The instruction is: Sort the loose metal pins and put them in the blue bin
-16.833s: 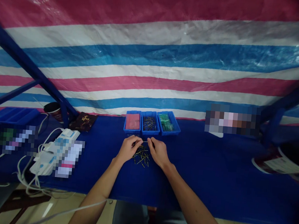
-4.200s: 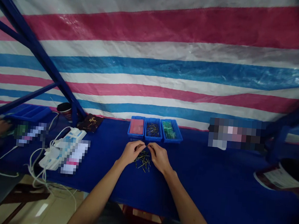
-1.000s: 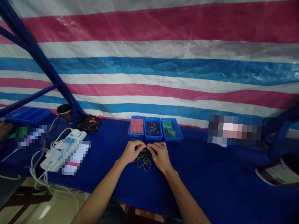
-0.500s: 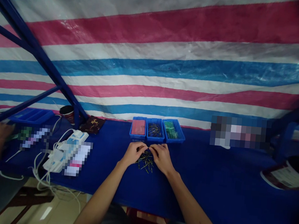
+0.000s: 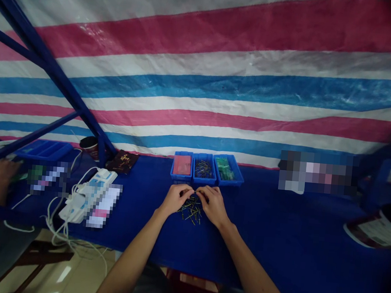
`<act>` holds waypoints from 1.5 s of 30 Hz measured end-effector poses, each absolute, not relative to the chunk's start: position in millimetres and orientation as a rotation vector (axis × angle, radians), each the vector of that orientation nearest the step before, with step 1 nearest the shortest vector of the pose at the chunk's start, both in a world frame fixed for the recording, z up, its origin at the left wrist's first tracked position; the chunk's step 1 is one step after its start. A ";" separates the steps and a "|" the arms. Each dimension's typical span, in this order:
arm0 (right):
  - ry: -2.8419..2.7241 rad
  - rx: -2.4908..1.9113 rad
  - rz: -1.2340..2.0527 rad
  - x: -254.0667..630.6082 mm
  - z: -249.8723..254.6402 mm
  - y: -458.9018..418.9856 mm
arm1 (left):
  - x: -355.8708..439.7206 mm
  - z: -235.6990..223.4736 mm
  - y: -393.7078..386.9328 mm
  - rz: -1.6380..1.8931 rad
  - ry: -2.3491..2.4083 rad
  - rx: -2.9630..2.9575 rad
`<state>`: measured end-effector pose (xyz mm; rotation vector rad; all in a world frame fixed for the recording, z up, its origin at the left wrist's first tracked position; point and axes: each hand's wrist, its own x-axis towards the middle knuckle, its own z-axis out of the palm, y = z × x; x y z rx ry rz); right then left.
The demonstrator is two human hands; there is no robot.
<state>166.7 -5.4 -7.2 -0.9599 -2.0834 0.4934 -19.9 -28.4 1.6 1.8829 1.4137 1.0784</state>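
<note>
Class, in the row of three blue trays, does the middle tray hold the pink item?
No, the pink item lies in the left tray, while the middle tray holds dark pins.

Thin gold-and-dark metal pins (image 5: 190, 212) are strewn in a loose, criss-crossed heap just in front of the middle blue plastic bin (image 5: 202, 181).

The bench (image 5: 277, 226) is covered in deep blue sheeting. Near its middle, a loose heap of thin metal pins (image 5: 191, 212) lies straight on the cover, just in front of three blue plastic trays (image 5: 203, 168) set side by side. Further left lie a white power strip (image 5: 88, 196) with looping white cables (image 5: 52, 209), a dark patterned pouch (image 5: 123, 161), a cup (image 5: 89, 147) and a shallow blue divided tray (image 5: 44, 150).
</note>
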 end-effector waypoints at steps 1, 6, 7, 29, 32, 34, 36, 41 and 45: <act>-2.082 -0.960 0.498 166.7 -7.3 -5.3 | -20.0 1.7 -28.3 1.079 1.411 1.883; -2.084 -0.962 0.515 166.8 -8.4 -5.2 | -20.0 2.3 -27.8 1.093 1.400 1.884; -2.086 -0.963 0.517 166.8 -8.6 -5.2 | -20.0 2.3 -27.8 1.094 1.400 1.884; -2.112 -1.019 0.527 166.4 -8.2 -4.5 | -21.5 5.0 -29.4 1.070 1.382 1.911; -2.059 -1.002 0.538 167.5 -7.4 -5.2 | -22.3 6.0 -29.7 1.074 1.384 1.892; -2.054 -0.985 0.532 168.1 -7.1 -5.8 | -22.6 6.1 -29.7 1.079 1.382 1.887; -2.068 -0.962 0.519 168.4 -7.5 -6.0 | -22.6 5.6 -29.5 1.086 1.379 1.887; -2.068 -0.943 0.511 168.1 -9.5 -4.8 | -22.1 2.7 -29.1 1.097 1.379 1.883; -2.066 -0.950 0.519 168.2 -9.6 -4.5 | -21.8 2.0 -29.2 1.084 1.389 1.891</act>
